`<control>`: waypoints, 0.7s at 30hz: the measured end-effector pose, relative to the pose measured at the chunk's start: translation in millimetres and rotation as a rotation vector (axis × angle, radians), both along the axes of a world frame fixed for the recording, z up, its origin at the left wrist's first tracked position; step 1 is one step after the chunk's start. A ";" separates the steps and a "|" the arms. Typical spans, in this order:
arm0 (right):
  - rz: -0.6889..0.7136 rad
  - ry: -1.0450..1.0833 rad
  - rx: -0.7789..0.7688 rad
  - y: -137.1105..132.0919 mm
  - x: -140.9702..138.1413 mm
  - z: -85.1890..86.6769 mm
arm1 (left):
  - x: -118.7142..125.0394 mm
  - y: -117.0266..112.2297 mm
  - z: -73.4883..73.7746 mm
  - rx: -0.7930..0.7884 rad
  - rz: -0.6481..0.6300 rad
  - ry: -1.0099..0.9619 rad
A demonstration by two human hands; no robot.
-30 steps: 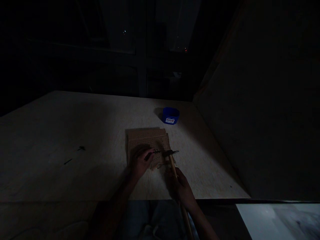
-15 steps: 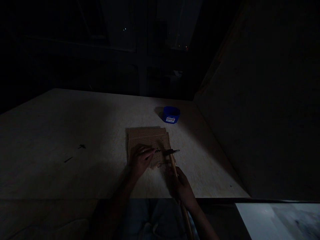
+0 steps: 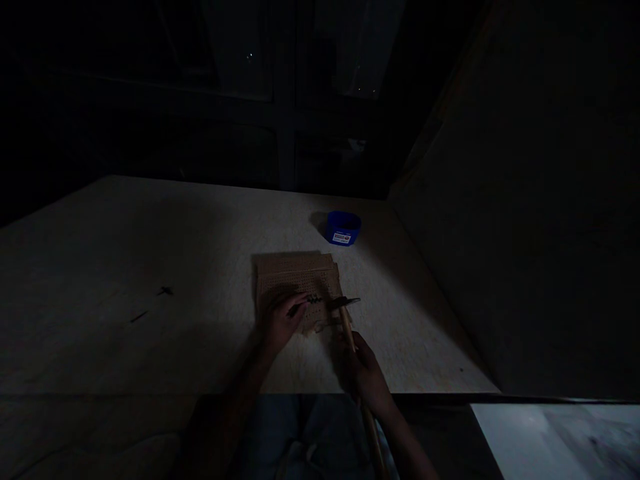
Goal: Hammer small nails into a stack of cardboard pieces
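The scene is very dark. A small stack of tan perforated boards (image 3: 297,277) lies on a pale worktable (image 3: 150,267). My left hand (image 3: 280,323) rests on the near part of the stack, with fingertips pinched on a small dark nail-like piece (image 3: 306,303). My right hand (image 3: 367,377) is wrapped round the wooden handle of a hammer (image 3: 346,320). The dark hammer head hovers just right of the pinched piece, over the stack's near right corner.
A small round blue tub (image 3: 343,229) with a label stands behind the stack. A tall dark panel (image 3: 500,233) rises along the table's right side. Small dark bits (image 3: 164,291) lie on the table at left. A pale surface (image 3: 550,440) shows at the lower right.
The view has shifted slightly. My hands, the hammer and the pinched piece stay in almost the same place on the stack.
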State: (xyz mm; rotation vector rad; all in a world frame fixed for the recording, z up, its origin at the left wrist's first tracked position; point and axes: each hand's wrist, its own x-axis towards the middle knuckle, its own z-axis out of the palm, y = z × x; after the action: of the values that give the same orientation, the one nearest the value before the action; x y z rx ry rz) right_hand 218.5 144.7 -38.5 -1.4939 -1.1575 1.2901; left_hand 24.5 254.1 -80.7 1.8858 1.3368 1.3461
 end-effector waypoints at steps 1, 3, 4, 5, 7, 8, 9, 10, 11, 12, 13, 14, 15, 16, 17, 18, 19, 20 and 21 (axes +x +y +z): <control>-0.007 -0.015 0.005 0.1 0.0 1.2 | -0.1 0.0 -0.3 -0.008 0.006 0.001; -0.022 -0.026 0.021 0.3 0.0 3.3 | -0.3 0.6 -1.8 -0.036 0.010 -0.002; -0.021 -0.027 0.025 0.4 0.0 3.9 | -0.3 1.0 -2.8 -0.055 0.012 -0.006; -0.017 -0.025 0.025 0.5 0.0 4.2 | -0.4 1.5 -3.8 -0.073 0.014 -0.011; -0.010 -0.025 0.015 0.6 0.3 3.7 | -0.3 2.4 -5.8 -0.110 0.014 -0.025; -0.007 -0.030 0.009 0.5 0.5 3.1 | -0.3 2.7 -6.5 -0.120 0.013 -0.037; -0.006 -0.039 0.010 0.3 0.8 2.3 | -0.3 2.9 -7.0 -0.124 0.011 -0.050; -0.004 -0.048 0.013 0.1 1.1 1.6 | -0.3 3.0 -7.3 -0.125 0.005 -0.060; -0.003 -0.057 0.015 -0.2 1.4 1.0 | -0.5 2.9 -7.5 -0.122 0.002 -0.067; 0.002 -0.063 0.014 -0.6 1.6 0.6 | -0.9 2.8 -7.5 -0.117 -0.002 -0.066; 0.002 -0.067 0.015 -0.9 1.7 0.2 | -1.4 2.7 -7.5 -0.111 -0.008 -0.060; -0.002 -0.068 0.018 -1.0 1.8 0.0 | -1.9 2.7 -7.4 -0.104 -0.016 -0.049; -0.009 -0.068 0.022 -1.1 1.7 -0.1 | -2.6 2.6 -7.2 -0.093 -0.023 -0.038; -0.013 -0.069 0.028 -1.0 1.7 -0.2 | -3.2 2.6 -6.9 -0.076 -0.031 -0.026; -0.014 -0.073 0.036 -0.8 1.6 -0.1 | -3.7 2.7 -6.5 -0.058 -0.038 -0.018; -0.013 -0.077 0.043 -0.6 1.5 0.1 | -4.0 2.8 -5.9 -0.043 -0.046 -0.014; -0.009 -0.080 0.048 -0.3 1.4 0.3 | -4.1 2.9 -5.2 -0.032 -0.053 -0.012; -0.003 -0.083 0.047 -0.1 1.3 0.7 | -4.1 3.0 -4.4 -0.028 -0.059 -0.011; 0.003 -0.084 0.042 0.0 1.2 1.1 | -3.8 3.2 -3.6 -0.030 -0.063 -0.008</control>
State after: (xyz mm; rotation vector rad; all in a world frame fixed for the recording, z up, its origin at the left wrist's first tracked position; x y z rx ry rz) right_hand 219.8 144.6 -37.4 -1.5287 -1.2337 1.2071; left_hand 20.7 257.3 -84.3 1.8847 1.2753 1.2944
